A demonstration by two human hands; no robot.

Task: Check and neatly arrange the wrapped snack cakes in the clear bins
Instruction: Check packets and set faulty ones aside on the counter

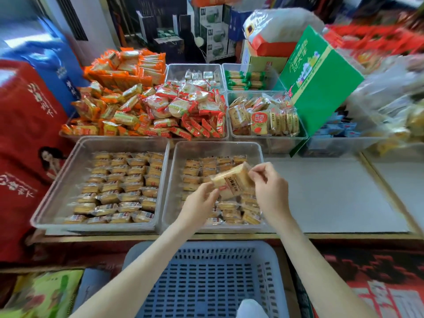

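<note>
Two clear bins sit side by side at the near edge of the counter. The left bin (68,171) holds neat rows of wrapped yellow snack cakes (119,187). The right bin (176,171) holds more rows of wrapped cakes (231,212), partly hidden by my hands. Above the right bin I hold one wrapped snack cake (231,181) tilted between both hands. My left hand (199,203) pinches its lower left end and my right hand (269,187) pinches its upper right end.
Behind stand more clear bins piled with orange and red snack packets (146,106) and wrapped cakes (263,118). A green carton (319,81) leans at the right. A bare white counter board (332,191) lies right of the bins. A blue slotted basket (204,278) sits below me.
</note>
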